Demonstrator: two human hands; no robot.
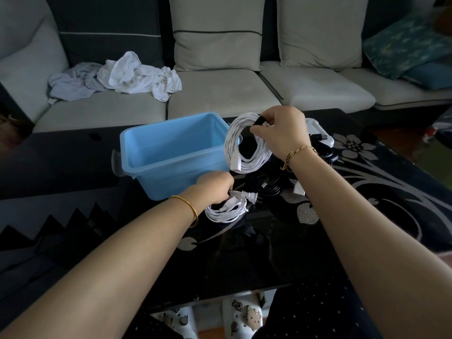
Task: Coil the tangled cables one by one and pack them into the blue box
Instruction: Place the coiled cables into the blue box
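Observation:
An empty blue box (156, 155) stands on the black glass table. My right hand (281, 129) holds up a large coiled white cable (238, 145) beside the box's right rim, pinching a black strap at the coil's top. A white connector hangs at the bottom of that coil. My left hand (215, 185) grips a smaller white coiled cable (225, 209) lying on the table in front of the box; its two-pin plug points right. Black cables (266, 185) lie tangled on the table between my arms.
A white lid or case (320, 133) sits behind my right hand, with more black cable on it. The table (367, 182) has silver flower patterns. A grey sofa behind carries crumpled white cloths (137, 75) and cushions. Slippers show under the table's near edge.

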